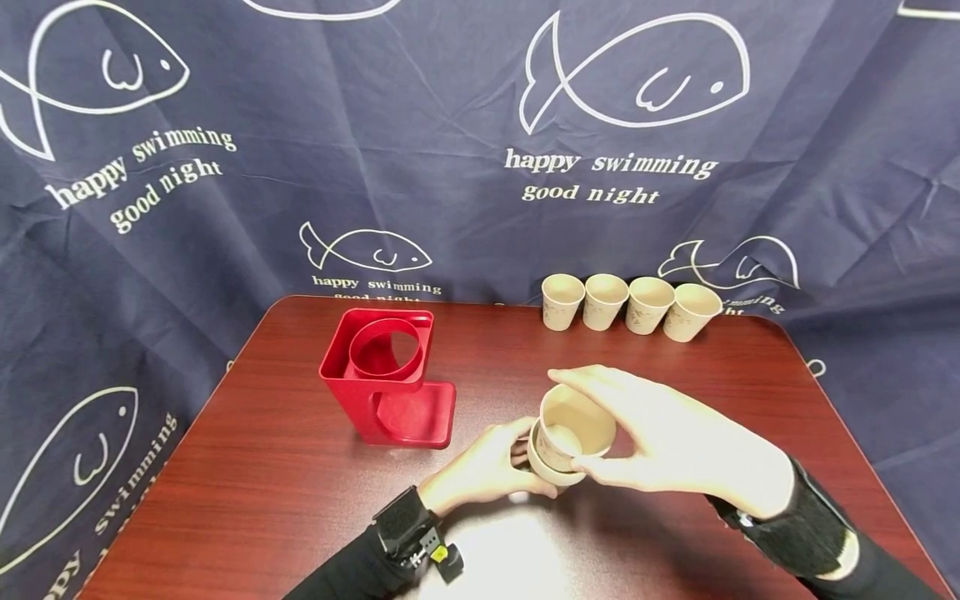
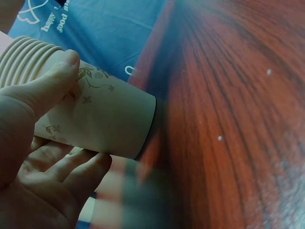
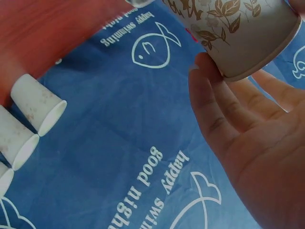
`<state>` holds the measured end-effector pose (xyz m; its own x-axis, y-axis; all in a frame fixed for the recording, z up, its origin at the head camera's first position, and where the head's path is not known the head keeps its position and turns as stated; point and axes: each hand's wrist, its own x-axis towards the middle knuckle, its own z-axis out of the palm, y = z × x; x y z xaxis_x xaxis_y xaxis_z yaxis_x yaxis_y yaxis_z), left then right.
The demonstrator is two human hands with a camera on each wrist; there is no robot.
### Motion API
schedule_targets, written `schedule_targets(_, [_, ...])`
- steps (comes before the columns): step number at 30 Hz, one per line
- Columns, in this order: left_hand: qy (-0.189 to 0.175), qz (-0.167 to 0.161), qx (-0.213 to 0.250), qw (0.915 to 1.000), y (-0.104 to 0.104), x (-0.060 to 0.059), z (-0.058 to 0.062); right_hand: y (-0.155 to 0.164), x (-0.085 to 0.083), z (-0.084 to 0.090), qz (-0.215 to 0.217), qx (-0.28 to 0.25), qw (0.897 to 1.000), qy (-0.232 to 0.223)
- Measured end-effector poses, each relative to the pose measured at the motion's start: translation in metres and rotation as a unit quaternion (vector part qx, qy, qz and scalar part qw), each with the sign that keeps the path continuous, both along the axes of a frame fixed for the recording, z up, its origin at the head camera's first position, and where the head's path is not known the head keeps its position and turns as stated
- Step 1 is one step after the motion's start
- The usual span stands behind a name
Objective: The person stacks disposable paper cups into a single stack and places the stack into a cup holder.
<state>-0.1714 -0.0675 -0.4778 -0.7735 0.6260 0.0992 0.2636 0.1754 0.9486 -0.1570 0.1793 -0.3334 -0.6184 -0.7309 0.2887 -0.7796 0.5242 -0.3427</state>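
My left hand [image 1: 483, 471] grips a stack of cream paper cups [image 2: 116, 112] with brown floral prints; several rims show nested in the left wrist view. In the head view the stack's rim [image 1: 561, 478] peeks out below another paper cup [image 1: 596, 417]. My right hand [image 1: 667, 433] holds that upper cup between thumb and fingers, its mouth tilted towards me. It overlaps the top of the stack. In the right wrist view, fingers [image 3: 209, 100] lie along the rim of the printed cup [image 3: 252, 33].
On the left of the table [image 1: 225, 500] stands a red plastic stand [image 1: 360, 408] with a round ring on top and a flat base. Several upright paper cups [image 1: 561, 312] form a row at the back right edge, before a blue curtain [image 1: 465, 150].
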Motion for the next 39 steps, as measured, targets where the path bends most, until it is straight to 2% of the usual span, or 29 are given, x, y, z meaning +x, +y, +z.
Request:
schedule_targets(7, [0.01, 0.003, -0.01, 0.9999, -0.001, 0.0, 0.0, -0.001, -0.004, -0.019, 0.023, -0.023, 0.999, -0.034])
schedule_targets(12, [0.005, -0.003, -0.002, 1.0, -0.001, 0.0, 0.0, -0.002, -0.007, -0.029, 0.03, -0.015, 0.999, -0.024])
schedule_targets(17, [-0.002, -0.011, 0.007, 0.9999, -0.001, -0.001, 0.0, -0.004, -0.006, -0.037, 0.014, -0.005, 1.0, -0.014])
schedule_targets(22, [0.004, -0.007, -0.001, 1.0, -0.001, -0.001, 0.0, -0.007, -0.006, -0.044, 0.005, -0.008, 1.0, -0.012])
schedule_targets(28, [0.017, -0.002, -0.017, 0.9997, -0.001, -0.001, 0.0, -0.007, -0.007, -0.05, 0.01, -0.011, 1.0, -0.008])
schedule_targets(39, [0.014, -0.004, -0.013, 0.9998, -0.001, 0.0, 0.001, -0.007, -0.008, -0.055, 0.022, -0.011, 1.0, 0.006])
